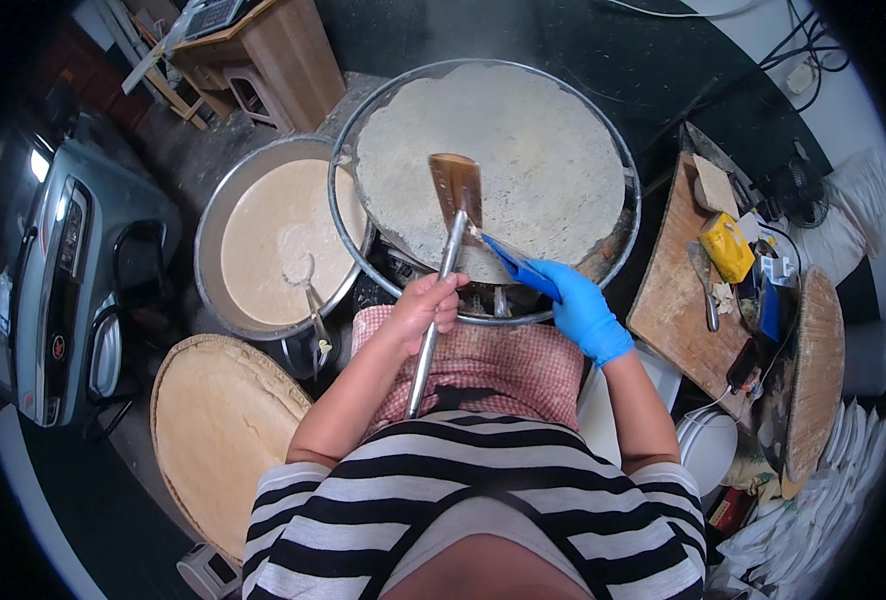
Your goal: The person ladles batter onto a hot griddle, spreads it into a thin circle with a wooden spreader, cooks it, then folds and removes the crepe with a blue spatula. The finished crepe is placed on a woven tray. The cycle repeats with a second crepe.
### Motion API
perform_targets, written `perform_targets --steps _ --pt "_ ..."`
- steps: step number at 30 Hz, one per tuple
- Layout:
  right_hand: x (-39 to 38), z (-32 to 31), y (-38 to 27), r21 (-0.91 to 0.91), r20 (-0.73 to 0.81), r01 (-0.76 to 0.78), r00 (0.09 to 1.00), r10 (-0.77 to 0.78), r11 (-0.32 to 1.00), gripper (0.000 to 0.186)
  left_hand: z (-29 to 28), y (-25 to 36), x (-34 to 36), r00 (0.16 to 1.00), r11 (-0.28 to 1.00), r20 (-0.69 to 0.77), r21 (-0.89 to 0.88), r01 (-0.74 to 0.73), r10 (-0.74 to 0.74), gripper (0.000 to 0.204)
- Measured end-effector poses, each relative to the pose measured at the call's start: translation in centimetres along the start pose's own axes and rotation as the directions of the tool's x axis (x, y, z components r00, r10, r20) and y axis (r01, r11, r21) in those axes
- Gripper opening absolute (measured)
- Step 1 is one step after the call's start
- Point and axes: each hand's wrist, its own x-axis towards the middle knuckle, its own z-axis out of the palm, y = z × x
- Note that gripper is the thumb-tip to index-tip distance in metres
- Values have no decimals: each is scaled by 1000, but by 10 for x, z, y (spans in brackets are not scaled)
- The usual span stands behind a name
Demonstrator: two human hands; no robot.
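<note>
My bare left hand (426, 308) is wrapped round the metal handle of a long spatula (455, 186), whose broad brown blade is raised over the round griddle. In a blue glove, my right hand (585, 312) grips a blue scraper (519, 264); its tip is at the lower edge of the spatula's blade, where a little batter clings. Beneath both tools, a pale grey, rough-surfaced round of batter or flatbread (548, 165) covers most of the griddle (631, 215), which has a metal rim. I cannot tell whether the spatula touches the sheet.
Left of the griddle stands a large metal basin (208, 262) of beige batter with a ladle (315, 310) in it. A round tan board or stacked flatbread (218, 430) lies nearer. On the right, a wooden board (668, 290) carries a yellow packet (727, 247) and a knife-like tool (709, 300).
</note>
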Motion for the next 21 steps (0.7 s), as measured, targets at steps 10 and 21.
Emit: perform_targets --steps 10,21 --pt "32 83 7 -355 73 212 977 -199 911 29 -45 23 -59 944 942 -124 -110 -318 305 24" --pt "48 86 -14 -352 142 60 990 -10 934 46 -85 4 -80 922 916 -241 -193 -353 304 23"
